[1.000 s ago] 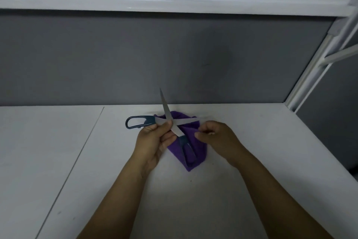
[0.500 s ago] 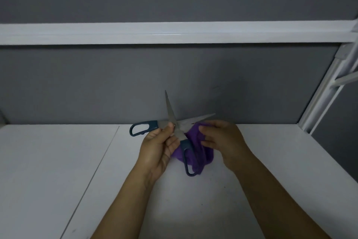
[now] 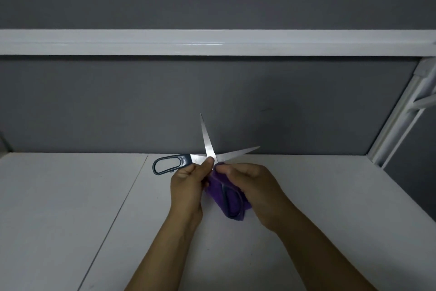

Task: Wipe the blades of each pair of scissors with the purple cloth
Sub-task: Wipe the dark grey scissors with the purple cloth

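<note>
Right hand [image 3: 252, 187] slid inward pinching purple cloth [image 3: 232, 203], left hand [image 3: 186, 184] pinching scissors [image 3: 207, 144] between both hands

We see two hands, the left hand [image 3: 188, 187] and the right hand [image 3: 254, 187], both bare. Each joins a bare forearm, the left forearm [image 3: 165, 255] and the right forearm [image 3: 318, 255], uncovered from the wrist all the way to the lower edge of the view. The wrists look slim and the forearms broaden toward us. On the left hand we can make out a thumbnail [image 3: 210, 161] that seems trimmed short, though the dim light leaves it too soft to be sure.
</note>
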